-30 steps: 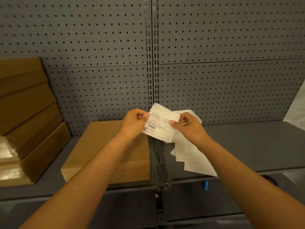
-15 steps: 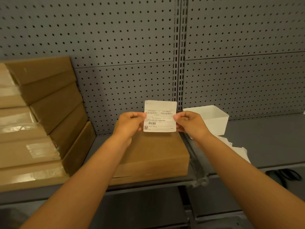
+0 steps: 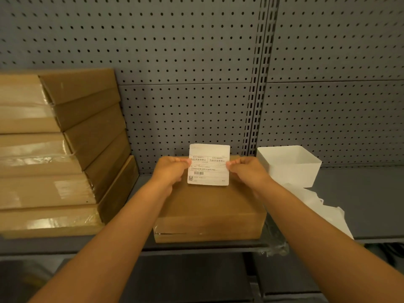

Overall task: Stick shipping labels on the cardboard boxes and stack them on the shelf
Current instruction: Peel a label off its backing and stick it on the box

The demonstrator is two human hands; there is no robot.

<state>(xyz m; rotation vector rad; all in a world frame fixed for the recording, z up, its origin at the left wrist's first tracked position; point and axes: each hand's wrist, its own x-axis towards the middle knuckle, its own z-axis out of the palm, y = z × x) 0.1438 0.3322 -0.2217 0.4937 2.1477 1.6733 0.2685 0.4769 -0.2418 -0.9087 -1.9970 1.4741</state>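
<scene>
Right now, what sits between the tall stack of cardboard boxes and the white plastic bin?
In the head view, one flat brown cardboard box, with both hands holding a white shipping label above it.

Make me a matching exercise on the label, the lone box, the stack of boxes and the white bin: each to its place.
Things:
1. shipping label
2. single cardboard box
3. stack of cardboard boxes
4. white bin

Places:
A. far left on the shelf
B. right of the hands, by the pegboard
C. pinched between both hands
D. under the hands, mid-shelf

Pairs: 1-C, 2-D, 3-A, 4-B
</scene>
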